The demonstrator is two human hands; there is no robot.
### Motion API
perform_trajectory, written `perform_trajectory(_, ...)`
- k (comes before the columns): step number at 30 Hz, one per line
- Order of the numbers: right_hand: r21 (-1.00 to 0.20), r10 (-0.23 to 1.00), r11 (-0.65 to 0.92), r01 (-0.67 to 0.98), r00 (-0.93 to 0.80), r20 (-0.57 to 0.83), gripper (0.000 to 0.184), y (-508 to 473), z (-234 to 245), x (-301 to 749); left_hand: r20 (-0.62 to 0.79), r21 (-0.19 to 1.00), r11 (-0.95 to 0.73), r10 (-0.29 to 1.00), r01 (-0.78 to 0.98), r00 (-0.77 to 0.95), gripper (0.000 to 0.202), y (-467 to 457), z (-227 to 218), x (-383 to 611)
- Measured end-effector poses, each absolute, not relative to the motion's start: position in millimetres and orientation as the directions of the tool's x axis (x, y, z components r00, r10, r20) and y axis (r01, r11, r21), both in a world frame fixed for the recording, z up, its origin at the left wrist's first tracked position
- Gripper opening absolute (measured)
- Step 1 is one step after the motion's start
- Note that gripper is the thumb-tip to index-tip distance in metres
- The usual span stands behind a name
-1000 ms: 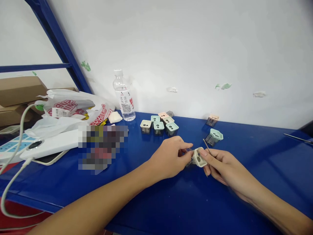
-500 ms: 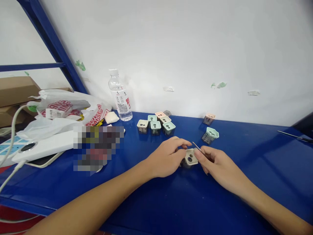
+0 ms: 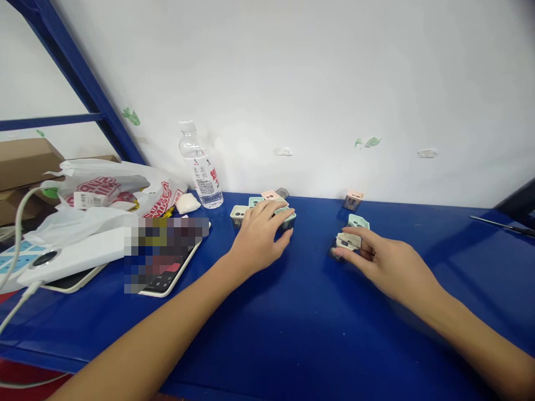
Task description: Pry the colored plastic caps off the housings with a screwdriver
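Note:
My right hand [image 3: 376, 253] pinches a cream-topped two-hole pencil sharpener [image 3: 349, 240], its dark see-through body tilted towards the left. A thin metal piece shows across its top; its kind I cannot make out. Just behind it stands a mint sharpener [image 3: 358, 222], and a peach one [image 3: 353, 199] is near the wall. My left hand [image 3: 261, 236] reaches over a cluster of sharpeners with its fingers apart, covering part of them. Under its fingertips is a mint sharpener [image 3: 288, 216]. At the cluster's left edge a cream sharpener [image 3: 237, 216] shows, with a peach one [image 3: 271, 195] at the back.
A water bottle [image 3: 203, 167] stands by the wall. On the left lie a phone [image 3: 167, 281], a white power bank [image 3: 83, 250] with a cable, plastic bags [image 3: 112, 184] and cardboard boxes [image 3: 29, 161]. A thin screwdriver-like tool [image 3: 497, 223] lies at the far right of the blue table [image 3: 313, 345].
My left hand has let go of the cream sharpener and moved left to the cluster. My right hand has carried that sharpener slightly right and back, beside the mint one.

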State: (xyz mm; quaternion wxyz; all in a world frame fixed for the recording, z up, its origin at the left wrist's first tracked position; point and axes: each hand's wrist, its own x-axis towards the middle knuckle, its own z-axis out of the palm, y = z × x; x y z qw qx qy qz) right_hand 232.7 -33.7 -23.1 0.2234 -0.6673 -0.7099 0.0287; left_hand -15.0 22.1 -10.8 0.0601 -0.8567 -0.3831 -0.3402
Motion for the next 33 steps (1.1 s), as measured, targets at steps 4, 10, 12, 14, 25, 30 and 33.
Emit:
perform_trajectory(4, -0.255, 0.949, 0.054, 0.965, 0.029, 0.312, 0.048, -24.9, -25.2, 242.0, 0.544, 0.077, -0.664, 0.653, 0.744, 0.526, 0.021, 35.9, -19.0, -22.6)
perform_trajectory(10, -0.07, 0.905, -0.013, 0.997, 0.042, 0.423, 0.049, -27.1, -24.6, 245.0, 0.567, 0.12, -0.761, 0.579, 0.637, 0.586, 0.008, 34.4, -16.9, -19.7)
perform_trajectory(12, -0.09, 0.866, 0.098, 0.991, -0.04, 0.498, 0.051, -32.7, -22.3, 241.6, 0.55, 0.162, -0.783, 0.577, 0.601, 0.604, 0.012, 27.1, -14.0, -16.9)
perform_trajectory(14, -0.149, 0.836, 0.29, 0.945, -0.174, 0.521, 0.049, -39.6, -21.2, 234.7, 0.531, 0.197, -0.79, 0.583, 0.58, 0.615, 0.013, 17.5, -12.4, -13.0)
perform_trajectory(25, -0.216, 0.818, 0.507, 0.835, -0.386, 0.427, 0.04, -56.3, -35.6, 210.6, 0.134, 0.88, -0.359, 0.817, 0.312, 0.561, 0.035, -19.8, -11.7, 13.4)
perform_trajectory(30, -0.225, 0.794, 0.592, 0.774, -0.513, 0.326, 0.037, -57.8, -24.4, 214.2, 0.299, 0.709, -0.653, 0.622, 0.268, 0.724, 0.06, -10.3, -12.9, 4.6)
perform_trajectory(33, -0.202, 0.796, 0.594, 0.779, -0.535, 0.282, 0.031, -59.4, -19.3, 214.4, 0.398, 0.56, -0.799, 0.493, 0.221, 0.774, 0.045, -7.2, -13.9, 1.2)
